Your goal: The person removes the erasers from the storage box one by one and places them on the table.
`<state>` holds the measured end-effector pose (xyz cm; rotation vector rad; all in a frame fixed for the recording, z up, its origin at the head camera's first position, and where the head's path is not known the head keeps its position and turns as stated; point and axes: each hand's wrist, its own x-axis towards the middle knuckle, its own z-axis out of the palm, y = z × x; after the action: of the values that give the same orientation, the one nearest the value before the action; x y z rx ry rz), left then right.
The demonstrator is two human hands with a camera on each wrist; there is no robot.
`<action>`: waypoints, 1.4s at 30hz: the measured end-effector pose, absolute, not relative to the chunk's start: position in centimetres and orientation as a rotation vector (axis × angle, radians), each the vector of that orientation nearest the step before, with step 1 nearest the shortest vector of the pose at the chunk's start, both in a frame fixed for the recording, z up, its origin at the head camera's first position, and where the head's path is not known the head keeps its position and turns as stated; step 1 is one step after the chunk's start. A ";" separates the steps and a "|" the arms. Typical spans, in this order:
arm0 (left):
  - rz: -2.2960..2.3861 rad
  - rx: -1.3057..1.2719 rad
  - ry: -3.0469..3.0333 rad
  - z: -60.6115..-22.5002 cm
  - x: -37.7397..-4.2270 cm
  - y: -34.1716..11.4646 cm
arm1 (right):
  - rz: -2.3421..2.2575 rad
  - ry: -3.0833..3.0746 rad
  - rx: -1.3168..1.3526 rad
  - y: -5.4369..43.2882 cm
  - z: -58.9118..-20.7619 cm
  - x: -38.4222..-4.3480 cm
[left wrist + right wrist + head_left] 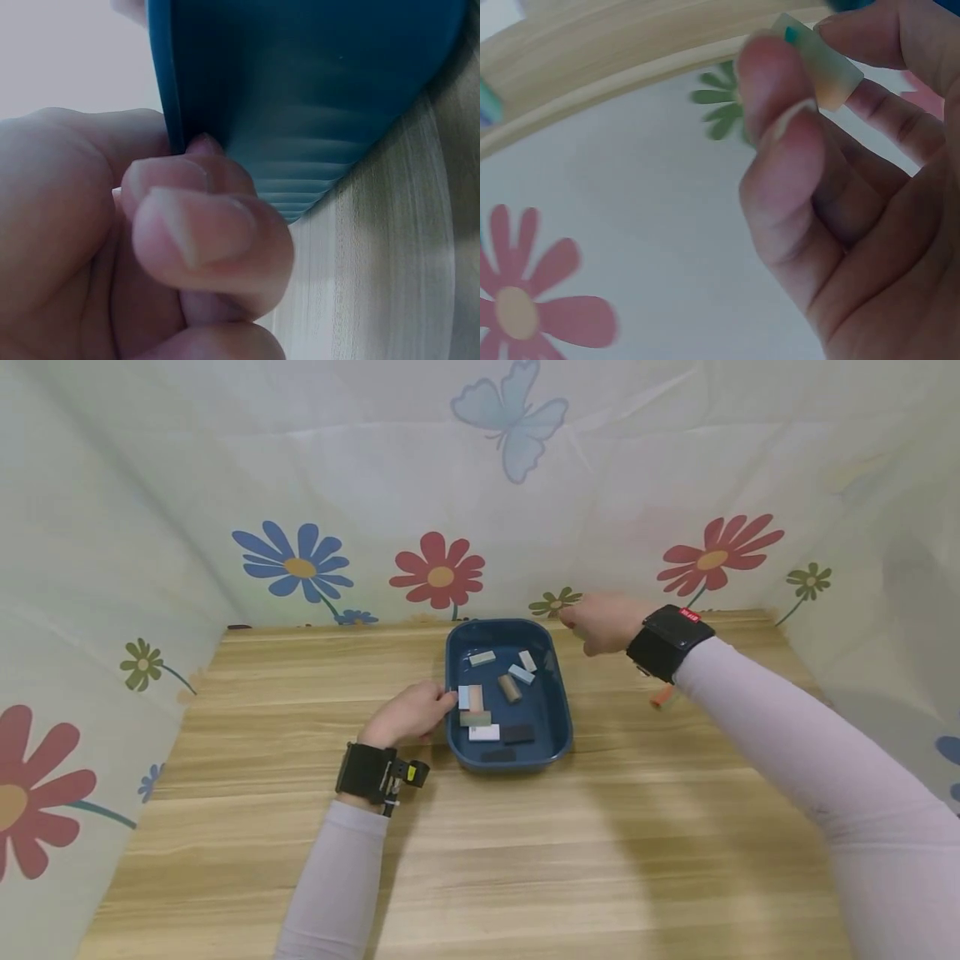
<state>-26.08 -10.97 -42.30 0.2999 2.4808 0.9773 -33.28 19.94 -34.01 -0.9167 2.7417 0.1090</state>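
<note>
A blue plastic basin [561,718] stands on the wooden table. My left hand [411,714] grips its left rim; in the left wrist view the thumb and curled fingers [217,232] lie on either side of the wall. Beyond the basin's right rim, my right hand [611,620] is held up. It pinches a small pale green and orange eraser-like block [829,75], seen in the right wrist view. Inside the basin lie several similar small blocks: a white one [483,733], a black one [518,733], a brown one [509,688] and a light blue one [521,674].
An orange piece [662,697] lies on the table [315,668], partly covered by the right forearm. At the left edge of the right wrist view is a teal and purple object [487,105]. A flowered curtain [360,460] closes off the back and sides.
</note>
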 end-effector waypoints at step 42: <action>0.947 0.289 2.489 -42.7 -26.6 -11.3 | -0.056 2.779 -0.353 29.4 -43.1 -38.8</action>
<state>-26.61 -11.31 -42.70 0.2892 2.4892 0.9474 -38.78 29.40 -43.14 -0.3528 2.7791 -0.0564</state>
